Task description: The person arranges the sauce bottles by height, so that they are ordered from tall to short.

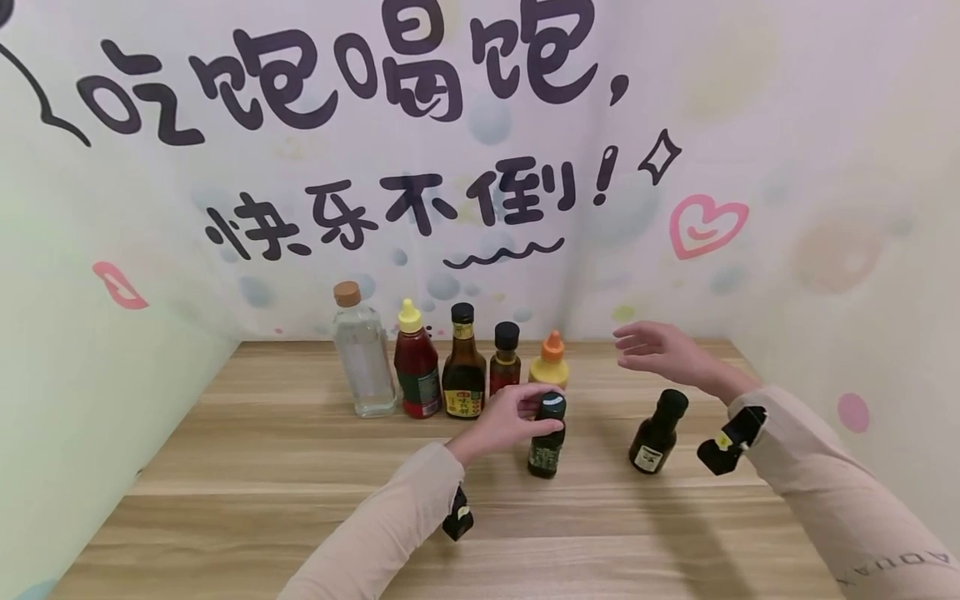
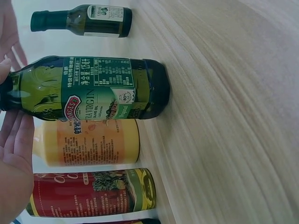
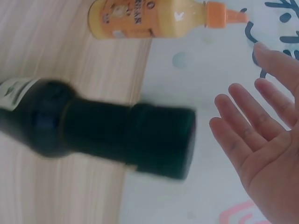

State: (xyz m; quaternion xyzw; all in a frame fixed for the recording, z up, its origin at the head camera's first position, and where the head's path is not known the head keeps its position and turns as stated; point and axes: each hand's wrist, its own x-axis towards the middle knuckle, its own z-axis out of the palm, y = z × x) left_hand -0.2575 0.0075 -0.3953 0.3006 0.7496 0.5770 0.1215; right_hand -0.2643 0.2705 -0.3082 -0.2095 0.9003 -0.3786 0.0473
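Note:
In the head view my left hand (image 1: 513,421) grips a small dark green olive oil bottle (image 1: 543,458) around its neck, thumb in front and fingers behind. The bottle is upright at the table's middle; the left wrist view shows its green label (image 2: 98,88). To the right stands a second dark bottle (image 1: 656,437) with a pale label and dark cap (image 3: 163,140). Behind and above it hovers my right hand (image 1: 663,354), fingers extended and holding nothing. The right wrist view shows that palm (image 3: 271,154) apart from the cap.
Along the back stand a clear bottle (image 1: 366,358), a red sauce bottle (image 1: 417,371), a brown bottle with yellow label (image 1: 463,375), a small black-capped bottle (image 1: 506,367) and a yellow squeeze bottle (image 1: 549,367). Behind the wooden table (image 1: 300,483) hangs a printed cloth (image 1: 480,208).

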